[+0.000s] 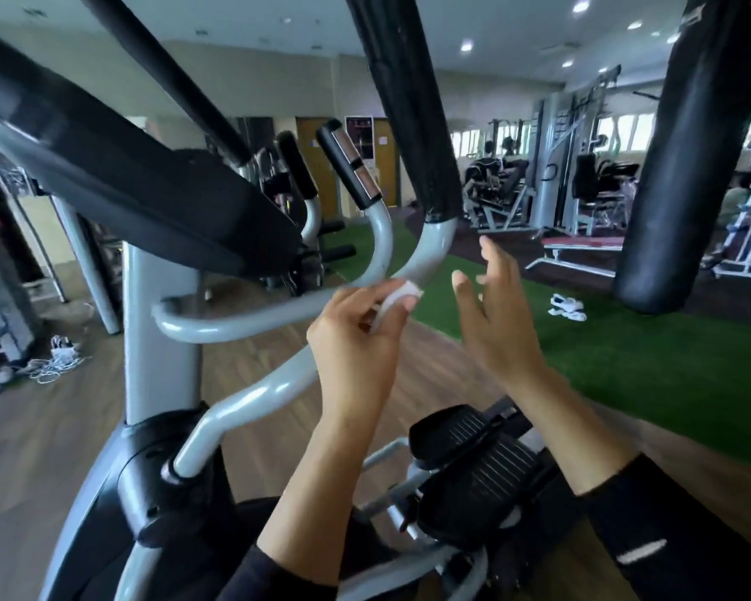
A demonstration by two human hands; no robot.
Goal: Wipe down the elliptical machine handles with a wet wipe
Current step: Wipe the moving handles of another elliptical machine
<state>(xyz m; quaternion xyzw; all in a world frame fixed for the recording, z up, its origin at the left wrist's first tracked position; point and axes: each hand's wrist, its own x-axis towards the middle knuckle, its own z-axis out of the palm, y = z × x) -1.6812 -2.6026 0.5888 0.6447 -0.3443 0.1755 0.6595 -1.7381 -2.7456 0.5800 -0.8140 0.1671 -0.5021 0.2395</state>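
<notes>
Head | left hand (356,340) pinches wet wipe (401,295) | right hand (495,323) raised, fingers straight

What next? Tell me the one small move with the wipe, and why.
Probably press the wipe onto the grey handle tube and slide up toward its black grip. The left hand pinches the wipe right at the tube's bend; the right hand is open and holds nothing.
</notes>
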